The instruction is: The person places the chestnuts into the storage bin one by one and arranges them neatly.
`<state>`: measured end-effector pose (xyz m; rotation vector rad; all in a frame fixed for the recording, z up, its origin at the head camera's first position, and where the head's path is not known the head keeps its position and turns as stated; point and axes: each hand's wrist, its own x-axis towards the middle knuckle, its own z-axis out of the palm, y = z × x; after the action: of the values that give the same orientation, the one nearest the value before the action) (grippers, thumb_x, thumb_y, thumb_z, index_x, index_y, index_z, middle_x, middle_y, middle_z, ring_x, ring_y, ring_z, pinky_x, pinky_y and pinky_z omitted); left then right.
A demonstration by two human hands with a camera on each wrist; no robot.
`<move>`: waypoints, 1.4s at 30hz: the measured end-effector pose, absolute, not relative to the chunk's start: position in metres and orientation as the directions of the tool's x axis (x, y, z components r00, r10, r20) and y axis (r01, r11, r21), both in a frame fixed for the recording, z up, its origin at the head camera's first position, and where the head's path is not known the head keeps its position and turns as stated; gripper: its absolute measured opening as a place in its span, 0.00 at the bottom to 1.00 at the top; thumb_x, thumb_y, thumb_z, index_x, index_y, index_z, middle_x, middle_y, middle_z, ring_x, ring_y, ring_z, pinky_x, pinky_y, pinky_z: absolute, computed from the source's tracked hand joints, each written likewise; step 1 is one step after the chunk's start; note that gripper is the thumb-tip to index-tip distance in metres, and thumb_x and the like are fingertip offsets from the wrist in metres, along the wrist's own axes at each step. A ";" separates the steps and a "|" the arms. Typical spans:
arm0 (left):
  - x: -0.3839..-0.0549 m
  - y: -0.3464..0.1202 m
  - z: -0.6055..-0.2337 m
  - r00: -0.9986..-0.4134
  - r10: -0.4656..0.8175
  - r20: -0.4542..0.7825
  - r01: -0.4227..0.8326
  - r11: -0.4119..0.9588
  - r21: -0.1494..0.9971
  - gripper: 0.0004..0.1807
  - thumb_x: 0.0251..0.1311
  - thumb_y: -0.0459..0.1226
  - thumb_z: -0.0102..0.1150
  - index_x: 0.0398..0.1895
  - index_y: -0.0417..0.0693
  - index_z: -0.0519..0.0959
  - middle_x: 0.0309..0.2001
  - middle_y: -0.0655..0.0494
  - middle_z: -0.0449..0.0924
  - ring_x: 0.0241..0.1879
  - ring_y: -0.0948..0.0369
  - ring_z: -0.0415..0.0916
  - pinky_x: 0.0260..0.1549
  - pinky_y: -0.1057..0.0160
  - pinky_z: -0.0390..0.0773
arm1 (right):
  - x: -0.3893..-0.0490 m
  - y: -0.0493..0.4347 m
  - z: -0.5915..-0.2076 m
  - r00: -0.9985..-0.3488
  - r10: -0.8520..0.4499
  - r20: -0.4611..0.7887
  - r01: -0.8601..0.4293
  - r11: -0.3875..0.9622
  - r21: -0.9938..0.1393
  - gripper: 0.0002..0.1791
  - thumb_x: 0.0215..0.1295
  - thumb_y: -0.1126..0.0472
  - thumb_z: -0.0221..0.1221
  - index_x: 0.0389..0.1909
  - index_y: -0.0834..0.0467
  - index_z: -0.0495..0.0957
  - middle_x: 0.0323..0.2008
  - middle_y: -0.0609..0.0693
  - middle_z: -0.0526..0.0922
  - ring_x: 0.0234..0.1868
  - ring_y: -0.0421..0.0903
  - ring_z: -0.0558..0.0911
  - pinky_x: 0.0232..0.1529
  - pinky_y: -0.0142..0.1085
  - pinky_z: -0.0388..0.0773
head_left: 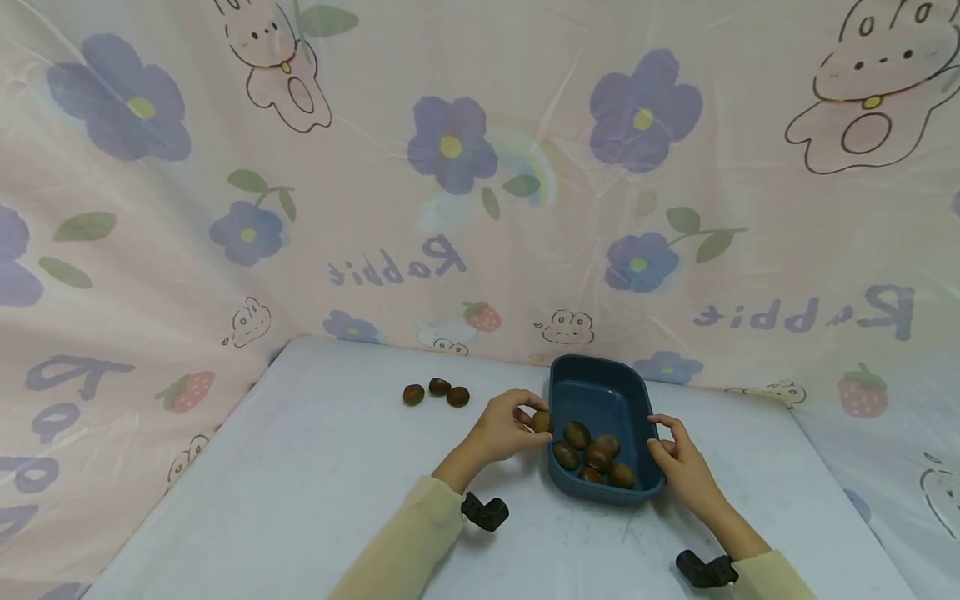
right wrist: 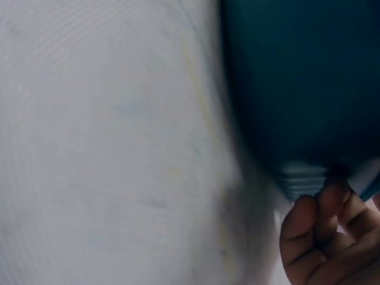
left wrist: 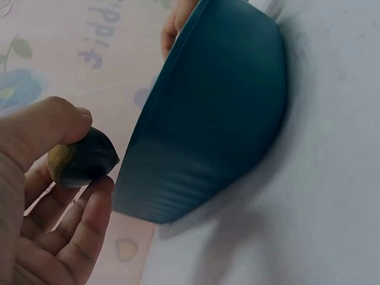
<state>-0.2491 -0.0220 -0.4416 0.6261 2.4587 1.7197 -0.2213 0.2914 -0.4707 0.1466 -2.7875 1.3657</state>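
My left hand [head_left: 501,429] pinches a brown chestnut [left wrist: 84,159] between thumb and fingers, beside the left rim of a dark blue rectangular box [head_left: 600,497]. In the left wrist view the chestnut is held close to the box's outer wall [left wrist: 205,113]. Several chestnuts [head_left: 597,457] lie together in the near half of the box. At the box's right side, my right hand [head_left: 688,471] grips the rim with thumb and fingers. The right wrist view shows its curled fingers [right wrist: 300,222] against the blue wall [right wrist: 303,89]; part of that hand is out of frame.
Several more chestnuts [head_left: 438,387] lie in a small group on the white table [head_left: 300,483], left of the box and towards the back. A printed curtain [head_left: 525,242] with rabbits and flowers hangs behind the table's back edge. Both wrists wear black camera mounts [head_left: 486,512].
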 end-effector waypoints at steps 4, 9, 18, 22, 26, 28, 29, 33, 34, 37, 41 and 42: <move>-0.249 -0.013 -0.439 -0.903 0.397 0.163 0.299 0.309 0.903 0.19 0.48 0.34 0.73 0.45 0.52 0.80 0.47 0.57 0.75 0.35 0.67 0.77 0.32 0.73 0.79 | -0.221 0.291 -0.471 -0.995 -0.067 0.071 -0.097 0.610 -0.786 0.24 0.76 0.54 0.44 0.68 0.55 0.54 0.37 0.61 0.82 0.30 0.39 0.75 0.28 0.31 0.70; -0.249 -0.003 -0.438 -0.891 0.424 0.162 0.318 0.327 0.890 0.18 0.49 0.34 0.72 0.45 0.52 0.80 0.48 0.57 0.74 0.38 0.61 0.77 0.33 0.73 0.78 | -0.221 0.291 -0.471 -0.994 -0.069 0.082 -0.107 0.613 -0.783 0.24 0.76 0.55 0.44 0.68 0.55 0.55 0.38 0.61 0.83 0.30 0.39 0.76 0.29 0.31 0.70; -0.248 0.009 -0.435 -0.875 0.458 0.159 0.361 0.396 0.844 0.18 0.48 0.38 0.74 0.43 0.56 0.80 0.41 0.61 0.74 0.31 0.69 0.73 0.30 0.73 0.76 | -0.219 0.291 -0.471 -0.992 -0.077 0.098 -0.125 0.612 -0.781 0.23 0.76 0.56 0.44 0.67 0.57 0.55 0.29 0.55 0.80 0.27 0.38 0.74 0.26 0.32 0.68; -0.249 0.012 -0.434 -0.864 0.477 0.158 0.391 0.440 0.809 0.19 0.48 0.41 0.74 0.45 0.55 0.81 0.41 0.63 0.75 0.32 0.71 0.72 0.31 0.72 0.75 | -0.219 0.290 -0.469 -0.992 -0.082 0.099 -0.129 0.604 -0.786 0.23 0.76 0.56 0.44 0.67 0.58 0.55 0.28 0.55 0.79 0.26 0.38 0.73 0.25 0.32 0.68; -0.250 0.015 -0.436 -0.851 0.497 0.171 0.441 0.500 0.745 0.20 0.47 0.44 0.74 0.46 0.54 0.82 0.41 0.67 0.75 0.35 0.71 0.70 0.32 0.73 0.73 | -0.219 0.291 -0.469 -0.994 -0.076 0.083 -0.112 0.613 -0.782 0.24 0.76 0.55 0.44 0.68 0.56 0.54 0.34 0.58 0.83 0.29 0.37 0.75 0.29 0.30 0.70; -0.250 0.017 -0.437 -0.846 0.505 0.174 0.457 0.517 0.723 0.20 0.47 0.45 0.74 0.45 0.55 0.82 0.41 0.68 0.75 0.35 0.71 0.69 0.33 0.74 0.73 | -0.220 0.291 -0.469 -0.994 -0.073 0.076 -0.105 0.618 -0.779 0.24 0.76 0.55 0.44 0.68 0.56 0.54 0.38 0.60 0.84 0.31 0.37 0.76 0.31 0.30 0.71; -0.251 0.018 -0.438 -0.843 0.508 0.178 0.466 0.523 0.714 0.20 0.47 0.45 0.74 0.45 0.55 0.82 0.40 0.68 0.75 0.35 0.71 0.70 0.33 0.74 0.73 | -0.220 0.291 -0.469 -0.995 -0.073 0.074 -0.103 0.620 -0.778 0.24 0.76 0.55 0.43 0.68 0.56 0.54 0.39 0.60 0.84 0.31 0.37 0.76 0.32 0.30 0.71; -0.251 0.021 -0.438 -0.839 0.513 0.180 0.483 0.552 0.680 0.19 0.47 0.45 0.74 0.44 0.57 0.82 0.39 0.68 0.74 0.35 0.71 0.71 0.34 0.75 0.73 | -0.220 0.291 -0.470 -0.994 -0.076 0.082 -0.111 0.606 -0.787 0.23 0.76 0.55 0.44 0.68 0.56 0.55 0.35 0.59 0.83 0.29 0.37 0.75 0.29 0.31 0.71; -0.251 0.022 -0.438 -0.838 0.515 0.179 0.487 0.560 0.670 0.19 0.47 0.45 0.74 0.44 0.58 0.82 0.39 0.67 0.74 0.36 0.72 0.71 0.35 0.76 0.73 | -0.220 0.291 -0.470 -0.993 -0.077 0.087 -0.116 0.602 -0.790 0.23 0.76 0.55 0.44 0.67 0.56 0.55 0.33 0.58 0.82 0.28 0.37 0.75 0.28 0.31 0.70; -0.252 0.024 -0.439 -0.838 0.517 0.174 0.493 0.582 0.646 0.19 0.47 0.45 0.74 0.44 0.58 0.82 0.40 0.67 0.73 0.35 0.73 0.71 0.35 0.76 0.73 | -0.220 0.291 -0.471 -0.992 -0.081 0.096 -0.125 0.596 -0.794 0.23 0.76 0.56 0.44 0.67 0.56 0.55 0.27 0.55 0.78 0.24 0.37 0.72 0.25 0.32 0.68; -0.254 0.026 -0.440 -0.836 0.519 0.179 0.506 0.600 0.620 0.19 0.47 0.46 0.74 0.44 0.59 0.82 0.41 0.67 0.74 0.35 0.74 0.71 0.35 0.77 0.73 | -0.221 0.292 -0.471 -0.992 -0.083 0.096 -0.127 0.596 -0.793 0.23 0.76 0.55 0.44 0.67 0.56 0.55 0.26 0.53 0.77 0.24 0.37 0.71 0.24 0.32 0.68; -0.254 0.026 -0.440 -0.834 0.521 0.183 0.510 0.602 0.614 0.19 0.47 0.46 0.74 0.44 0.59 0.82 0.41 0.67 0.74 0.35 0.74 0.70 0.35 0.77 0.73 | -0.221 0.292 -0.470 -0.992 -0.083 0.094 -0.126 0.596 -0.793 0.23 0.76 0.55 0.44 0.67 0.56 0.55 0.27 0.54 0.78 0.24 0.37 0.72 0.25 0.32 0.68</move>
<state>-0.2544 0.0262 -0.4403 0.9008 2.7976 1.0654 -0.2205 0.2917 -0.4705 0.1812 -2.7639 1.3794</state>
